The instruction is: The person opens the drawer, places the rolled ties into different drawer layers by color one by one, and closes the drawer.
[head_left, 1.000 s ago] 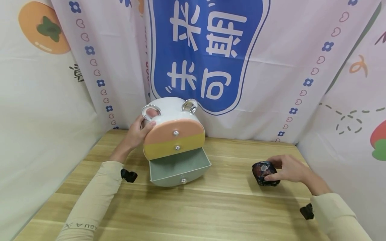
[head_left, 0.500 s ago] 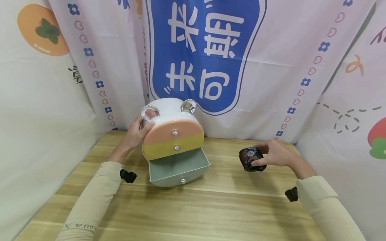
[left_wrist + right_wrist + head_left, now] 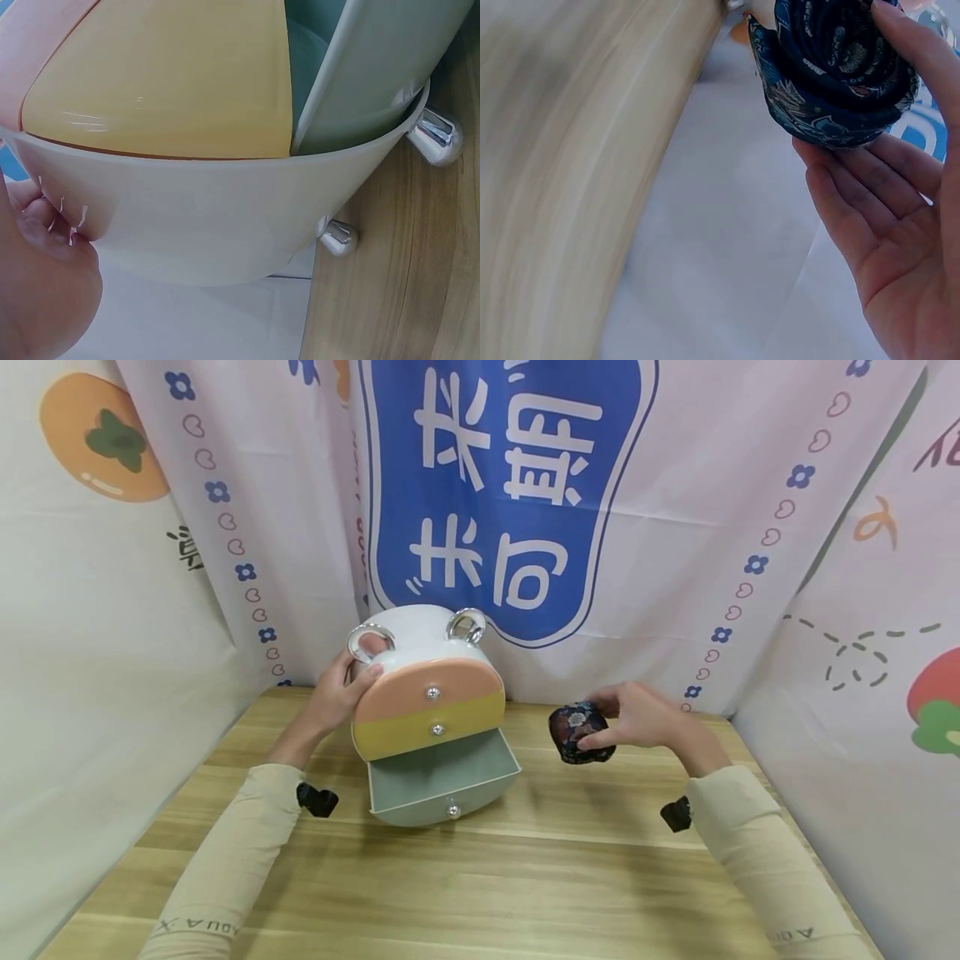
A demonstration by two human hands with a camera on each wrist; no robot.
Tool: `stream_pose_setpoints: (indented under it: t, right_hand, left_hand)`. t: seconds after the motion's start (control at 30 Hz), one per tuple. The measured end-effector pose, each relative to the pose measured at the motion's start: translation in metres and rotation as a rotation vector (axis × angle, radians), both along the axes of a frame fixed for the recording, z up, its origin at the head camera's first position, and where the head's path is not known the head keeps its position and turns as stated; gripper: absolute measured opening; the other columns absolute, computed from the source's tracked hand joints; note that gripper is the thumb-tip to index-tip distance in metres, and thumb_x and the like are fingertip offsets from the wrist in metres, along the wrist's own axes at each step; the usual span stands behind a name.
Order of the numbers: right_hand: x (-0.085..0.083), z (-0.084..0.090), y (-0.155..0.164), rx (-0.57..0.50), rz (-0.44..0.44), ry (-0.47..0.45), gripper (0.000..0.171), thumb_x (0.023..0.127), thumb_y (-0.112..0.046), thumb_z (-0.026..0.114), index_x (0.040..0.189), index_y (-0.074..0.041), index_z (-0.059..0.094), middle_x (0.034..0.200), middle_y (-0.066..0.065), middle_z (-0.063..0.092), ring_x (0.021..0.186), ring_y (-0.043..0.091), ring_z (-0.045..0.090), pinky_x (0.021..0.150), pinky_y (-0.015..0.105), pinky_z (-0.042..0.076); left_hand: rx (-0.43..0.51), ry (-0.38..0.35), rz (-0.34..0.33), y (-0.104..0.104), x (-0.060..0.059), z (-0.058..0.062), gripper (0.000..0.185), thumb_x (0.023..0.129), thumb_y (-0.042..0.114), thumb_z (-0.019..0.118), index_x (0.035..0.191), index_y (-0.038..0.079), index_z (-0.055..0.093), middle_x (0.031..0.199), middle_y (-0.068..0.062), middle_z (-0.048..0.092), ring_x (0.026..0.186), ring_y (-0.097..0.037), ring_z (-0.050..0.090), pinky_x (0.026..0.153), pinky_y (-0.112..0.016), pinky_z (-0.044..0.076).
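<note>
Right hand [image 3: 645, 720] pinched a dark rolled cloth [image 3: 576, 732] in its fingers [image 3: 870, 187], held above the bench [image 3: 525, 877] just right of the open bottom drawer [image 3: 442, 777]. Left hand [image 3: 333, 693] gripped the drawer box [image 3: 427, 693] at its left side, fingers curled round the edge.

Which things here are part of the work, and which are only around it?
Part of the work:
- rolled dark floral cloth, held in the right hand
- small drawer cabinet, steadied by the left hand
- open bottom drawer

Only around:
- wooden table
- printed backdrop
</note>
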State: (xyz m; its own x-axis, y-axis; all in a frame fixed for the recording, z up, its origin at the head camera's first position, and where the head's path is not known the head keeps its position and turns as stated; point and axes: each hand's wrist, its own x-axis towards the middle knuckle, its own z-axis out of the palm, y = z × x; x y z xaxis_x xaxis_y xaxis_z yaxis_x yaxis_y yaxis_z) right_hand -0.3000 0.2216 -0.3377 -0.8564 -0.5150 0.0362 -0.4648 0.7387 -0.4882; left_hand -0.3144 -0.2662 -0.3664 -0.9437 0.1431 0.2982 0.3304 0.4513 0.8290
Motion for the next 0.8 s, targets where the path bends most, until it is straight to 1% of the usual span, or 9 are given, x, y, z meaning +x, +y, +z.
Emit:
stream_pose_setpoints:
  t: [0.17,0.27,0.37,0.5,0.63,0.8]
  right_hand:
    - [-0.005,0.007,-0.025,0.018,0.054,0.049,0.071,0.075,-0.054,0.091,0.127,-0.008,0.075,0.113,0.004,0.080,0.107,0.022,0.076,0.098,0.047,0.062]
    - [-0.007,0.009,-0.041,0.013,0.093,0.050,0.068,0.075,-0.055,0.091,0.124,-0.010,0.076,0.110,0.002,0.080,0.106,0.020,0.076,0.097,0.048,0.063]
    - [-0.008,0.010,-0.057,-0.003,0.123,0.032,0.065,0.075,-0.053,0.091,0.123,-0.011,0.076,0.110,0.001,0.080,0.106,0.018,0.075,0.099,0.047,0.062]
    - [-0.007,0.012,-0.078,-0.004,0.147,0.042,0.065,0.074,-0.052,0.092,0.124,-0.012,0.076,0.111,0.000,0.080,0.105,0.016,0.075,0.098,0.043,0.062]
    - [-0.006,0.011,-0.096,0.021,0.175,0.080,0.066,0.074,-0.054,0.091,0.122,-0.013,0.077,0.107,-0.003,0.081,0.100,0.012,0.075,0.093,0.037,0.063]
    - [-0.008,0.006,-0.111,0.055,0.202,0.125,0.066,0.073,-0.058,0.090,0.120,-0.014,0.077,0.100,-0.006,0.079,0.089,0.012,0.069,0.082,0.030,0.059]
  left_hand:
    - [0.009,0.004,-0.002,0.001,0.001,0.001,0.082,0.103,0.044,0.058,0.170,0.015,0.020,0.176,-0.018,0.021,0.164,-0.036,0.018,0.135,-0.057,0.016]
    - [0.012,0.002,-0.007,0.000,0.000,0.000,0.082,0.103,0.044,0.058,0.170,0.014,0.020,0.176,-0.018,0.021,0.164,-0.036,0.018,0.135,-0.058,0.016]
    - [0.014,0.000,-0.014,0.000,-0.001,0.000,0.082,0.104,0.043,0.058,0.170,0.013,0.019,0.176,-0.019,0.021,0.164,-0.037,0.018,0.134,-0.058,0.016]
    - [0.017,0.001,-0.013,0.000,0.000,0.000,0.082,0.103,0.042,0.058,0.169,0.013,0.020,0.176,-0.019,0.021,0.164,-0.037,0.018,0.135,-0.057,0.016]
    - [0.019,0.004,-0.008,-0.001,-0.001,-0.001,0.081,0.103,0.042,0.059,0.169,0.013,0.021,0.176,-0.019,0.021,0.164,-0.036,0.018,0.135,-0.056,0.016]
    - [0.015,0.008,-0.011,-0.001,-0.002,-0.001,0.081,0.104,0.042,0.058,0.170,0.013,0.020,0.175,-0.020,0.021,0.164,-0.037,0.017,0.135,-0.057,0.016]
